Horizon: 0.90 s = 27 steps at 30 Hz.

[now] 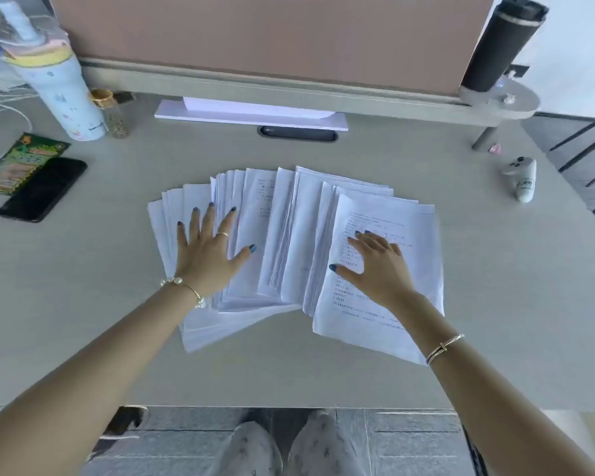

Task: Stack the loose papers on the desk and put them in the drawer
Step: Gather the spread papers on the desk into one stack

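Note:
Several white printed papers (289, 231) lie fanned out across the middle of the grey desk (323, 372). My left hand (208, 250) rests flat on the left part of the spread, fingers apart. On the rightmost top sheet lies my right hand (378, 266), palm down with fingers slightly curled. Neither hand grips a sheet. No drawer is in view.
A black phone (43, 188) and a green packet (21, 161) lie at the left. A white bottle (67, 94) and a small jar (115, 115) stand behind them. A black tumbler (502, 42) is at the back right, a white controller (522, 178) at the right.

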{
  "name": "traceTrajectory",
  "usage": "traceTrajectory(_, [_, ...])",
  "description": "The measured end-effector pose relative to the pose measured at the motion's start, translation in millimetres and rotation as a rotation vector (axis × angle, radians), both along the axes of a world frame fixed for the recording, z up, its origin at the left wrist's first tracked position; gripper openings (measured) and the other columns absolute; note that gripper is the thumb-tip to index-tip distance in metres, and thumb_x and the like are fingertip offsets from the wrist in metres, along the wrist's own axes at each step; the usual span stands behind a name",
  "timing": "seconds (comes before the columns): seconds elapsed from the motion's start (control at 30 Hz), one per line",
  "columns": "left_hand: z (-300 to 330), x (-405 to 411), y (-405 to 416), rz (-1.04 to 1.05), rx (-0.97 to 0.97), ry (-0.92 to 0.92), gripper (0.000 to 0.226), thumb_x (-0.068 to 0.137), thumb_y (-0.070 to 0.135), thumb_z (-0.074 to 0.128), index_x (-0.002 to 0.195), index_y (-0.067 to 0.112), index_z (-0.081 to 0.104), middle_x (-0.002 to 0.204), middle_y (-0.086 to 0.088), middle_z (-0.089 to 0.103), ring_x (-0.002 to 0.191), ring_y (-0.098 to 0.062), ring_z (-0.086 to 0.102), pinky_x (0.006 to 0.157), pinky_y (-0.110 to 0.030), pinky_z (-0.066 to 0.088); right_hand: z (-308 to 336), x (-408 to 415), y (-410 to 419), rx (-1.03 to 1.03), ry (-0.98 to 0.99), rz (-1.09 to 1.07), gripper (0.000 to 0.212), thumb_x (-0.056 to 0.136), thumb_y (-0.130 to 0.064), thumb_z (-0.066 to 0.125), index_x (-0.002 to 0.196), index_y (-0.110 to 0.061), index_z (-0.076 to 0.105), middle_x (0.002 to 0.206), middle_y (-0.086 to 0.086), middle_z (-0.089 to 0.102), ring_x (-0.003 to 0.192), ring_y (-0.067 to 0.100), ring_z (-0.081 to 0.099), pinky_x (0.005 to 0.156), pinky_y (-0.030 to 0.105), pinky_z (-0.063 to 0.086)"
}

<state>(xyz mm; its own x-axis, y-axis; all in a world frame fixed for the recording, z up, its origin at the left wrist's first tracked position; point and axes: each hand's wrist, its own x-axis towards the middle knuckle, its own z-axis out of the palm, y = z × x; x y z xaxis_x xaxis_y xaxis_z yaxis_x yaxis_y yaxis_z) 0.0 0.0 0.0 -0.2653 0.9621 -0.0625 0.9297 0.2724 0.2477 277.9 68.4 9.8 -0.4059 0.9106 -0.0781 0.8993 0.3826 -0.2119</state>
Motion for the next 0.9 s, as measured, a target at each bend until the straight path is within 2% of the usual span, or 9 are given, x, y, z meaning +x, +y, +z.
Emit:
traceTrajectory(0.1, [-18,-3,-11,-0.002,0.1,0.029,0.073,0.089,0.059,0.034,0.149,0.025,0.011,0.16,-0.01,0.005,0.147,-0.031,-0.001,0.117,-0.051,0.0,-23,0,-6,0.12,-0.01,0.023,0.066,0.086,-0.057,0.05,0.136,-0.016,0.048,0.149,0.005,0.043,0.141,0.022,0.031,0.113,0.037,0.019])
traceTrajectory(0.23, [-34,0,-29,-0.01,0.199,0.045,0.073,0.089,0.059,0.034,0.149,0.021,0.016,0.16,-0.01,0.007,0.147,-0.029,0.002,0.118,-0.049,0.002,-39,-6,-17,0.181,0.042,-0.023,0.062,0.086,-0.055,0.051,0.135,-0.017,0.049,0.147,0.004,0.044,0.14,0.022,0.032,0.111,0.036,0.019])
traceTrajectory(0.43, [-44,-6,-54,0.049,0.096,-0.016,0.079,0.089,0.06,0.034,0.149,0.013,0.013,0.16,-0.014,0.003,0.147,-0.029,0.0,0.119,-0.045,0.004,-45,-5,-36,0.198,0.107,-0.093,0.056,0.086,-0.054,0.051,0.129,-0.019,0.053,0.14,0.002,0.052,0.134,0.023,0.038,0.107,0.038,0.025])
traceTrajectory(0.57, [-51,-9,-57,0.018,0.018,-0.016,0.077,0.091,0.059,0.027,0.15,0.012,0.009,0.16,-0.012,0.005,0.147,-0.026,-0.001,0.12,-0.041,0.001,-51,-5,-37,0.124,0.116,-0.127,0.058,0.087,-0.059,0.045,0.134,-0.024,0.046,0.148,-0.003,0.042,0.139,0.021,0.03,0.109,0.039,0.023])
traceTrajectory(0.77, [-56,-4,-41,-0.053,0.026,-0.007,0.071,0.095,0.052,0.024,0.149,0.009,0.008,0.16,-0.008,0.005,0.148,-0.022,-0.002,0.12,-0.037,-0.001,-52,-31,-31,0.137,0.155,-0.088,0.059,0.086,-0.058,0.045,0.134,-0.023,0.046,0.147,-0.002,0.042,0.137,0.022,0.031,0.109,0.04,0.025])
traceTrajectory(0.87, [-56,2,-32,-0.114,0.038,-0.093,0.066,0.096,0.044,0.026,0.149,0.008,0.011,0.161,-0.005,0.007,0.148,-0.019,-0.001,0.12,-0.033,0.0,-50,-50,-29,0.121,0.172,-0.025,0.059,0.087,-0.057,0.046,0.135,-0.024,0.044,0.148,-0.003,0.04,0.139,0.02,0.029,0.109,0.039,0.024])
traceTrajectory(0.9, [-53,4,-30,-0.136,0.042,-0.138,0.062,0.097,0.041,0.026,0.148,0.008,0.017,0.16,-0.004,0.013,0.148,-0.018,0.001,0.12,-0.032,0.002,-49,-57,-29,0.119,0.182,0.004,0.059,0.086,-0.057,0.047,0.135,-0.024,0.044,0.149,-0.004,0.04,0.139,0.019,0.028,0.11,0.039,0.023])
